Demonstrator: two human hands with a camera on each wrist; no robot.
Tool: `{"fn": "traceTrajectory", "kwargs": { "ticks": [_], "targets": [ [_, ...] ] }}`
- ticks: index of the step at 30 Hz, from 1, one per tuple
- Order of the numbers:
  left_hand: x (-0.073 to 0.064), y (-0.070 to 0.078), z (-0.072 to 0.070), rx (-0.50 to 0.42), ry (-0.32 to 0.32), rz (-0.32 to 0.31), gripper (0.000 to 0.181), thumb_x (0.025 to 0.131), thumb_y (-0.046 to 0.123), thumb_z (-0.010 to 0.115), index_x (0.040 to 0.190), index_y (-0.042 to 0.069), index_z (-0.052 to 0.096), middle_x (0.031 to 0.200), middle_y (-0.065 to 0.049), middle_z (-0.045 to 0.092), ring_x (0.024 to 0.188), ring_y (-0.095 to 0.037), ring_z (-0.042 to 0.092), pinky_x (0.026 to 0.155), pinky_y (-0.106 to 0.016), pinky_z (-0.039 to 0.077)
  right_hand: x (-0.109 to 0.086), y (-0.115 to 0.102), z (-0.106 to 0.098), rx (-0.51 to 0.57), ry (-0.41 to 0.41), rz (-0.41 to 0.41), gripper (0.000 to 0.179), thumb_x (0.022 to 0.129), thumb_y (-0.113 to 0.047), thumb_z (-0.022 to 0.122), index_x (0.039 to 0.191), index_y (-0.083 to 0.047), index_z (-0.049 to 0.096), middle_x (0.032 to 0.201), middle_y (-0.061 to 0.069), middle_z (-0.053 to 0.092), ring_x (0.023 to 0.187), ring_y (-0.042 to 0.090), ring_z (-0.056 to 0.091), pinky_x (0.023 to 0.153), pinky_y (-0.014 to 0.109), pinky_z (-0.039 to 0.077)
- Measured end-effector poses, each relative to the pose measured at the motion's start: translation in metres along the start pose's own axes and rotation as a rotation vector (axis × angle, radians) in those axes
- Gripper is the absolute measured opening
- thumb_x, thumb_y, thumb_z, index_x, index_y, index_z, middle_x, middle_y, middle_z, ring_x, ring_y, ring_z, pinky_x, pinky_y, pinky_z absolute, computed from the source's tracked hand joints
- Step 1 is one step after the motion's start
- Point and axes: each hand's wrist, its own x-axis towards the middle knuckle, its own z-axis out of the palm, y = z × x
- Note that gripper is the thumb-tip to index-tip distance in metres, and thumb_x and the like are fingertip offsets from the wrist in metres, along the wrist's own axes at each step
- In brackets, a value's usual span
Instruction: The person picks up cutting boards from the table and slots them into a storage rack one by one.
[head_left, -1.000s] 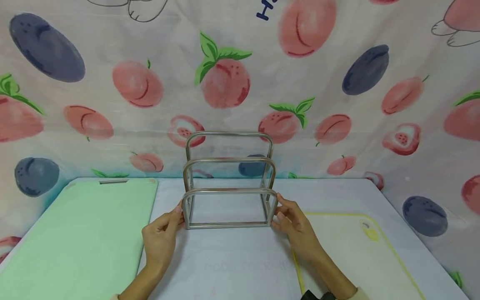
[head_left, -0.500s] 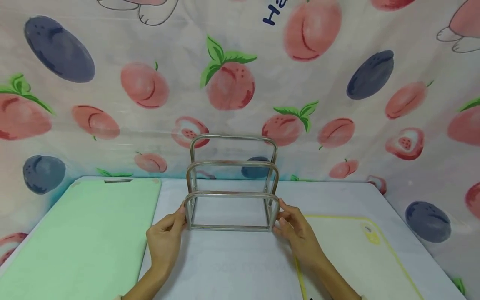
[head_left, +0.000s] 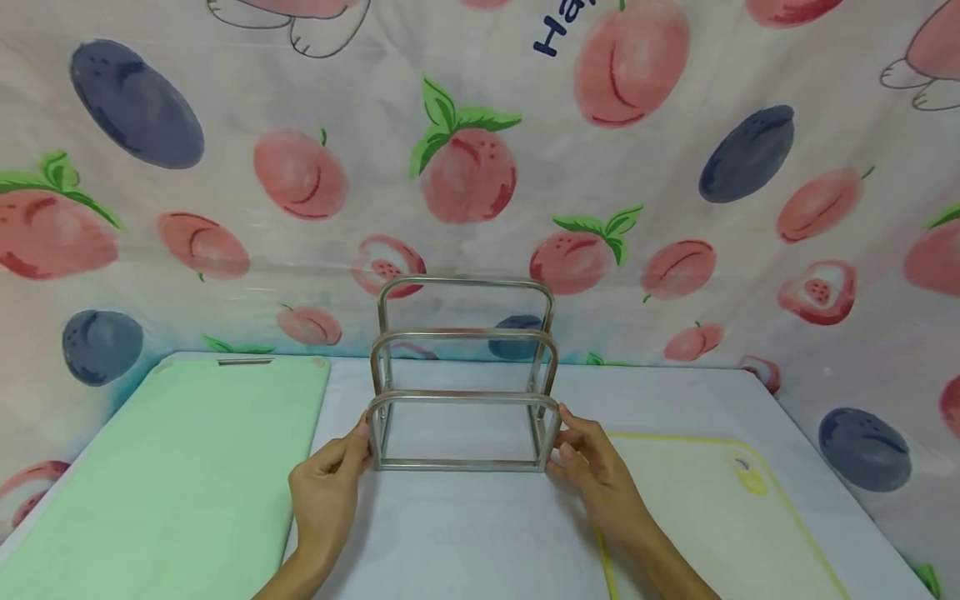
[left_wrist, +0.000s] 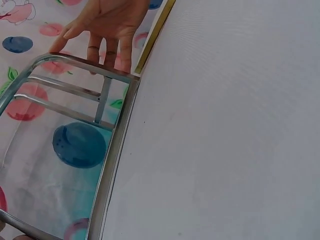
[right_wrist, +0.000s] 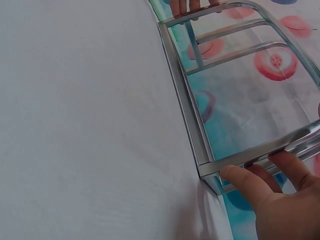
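Note:
A silver metal rack (head_left: 465,397) with three rounded arches, one behind another, stands upright on the white table. Its left side is held by my left hand (head_left: 327,492), thumb and fingers at the front arch. On the opposite side my right hand (head_left: 603,483) grips the same arch. The right wrist view shows the thumb and fingers of the right hand (right_wrist: 285,205) on the rack's side bar, near the corner of its base bar (right_wrist: 182,95). In the left wrist view only fingertips of the left hand appear at the lower left corner.
To the left lies a large light green cutting board (head_left: 180,467) with a handle slot at its far end. A whitish cutting board (head_left: 697,508) with a yellow rim lies to the right, partly under the right forearm. Behind the table hangs a fruit-printed cloth (head_left: 465,250).
The head view has shifted a little. Against the table, the rack and both hands have come slightly nearer to me. Both hands keep their hold.

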Motion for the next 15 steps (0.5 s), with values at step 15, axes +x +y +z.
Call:
{"fn": "traceTrajectory", "kwargs": {
  "ticks": [15],
  "targets": [
    [-0.0018, -0.0024, -0.0066, -0.034, -0.018, -0.038, 0.018, 0.092, 0.005, 0.063, 0.093, -0.01, 0.072, 0.09, -0.018, 0.069, 0.081, -0.016, 0.069, 0.07, -0.027, 0.056, -0.0006, 0.0015, 0.0039, 0.016, -0.056, -0.102, 0.046, 0.1, 0.01, 0.034, 0.144, -0.003, 0.031, 0.111, 0.031, 0.037, 0.121, 0.028, 0.051, 0.085, 0.053, 0.048]
  ]
}}
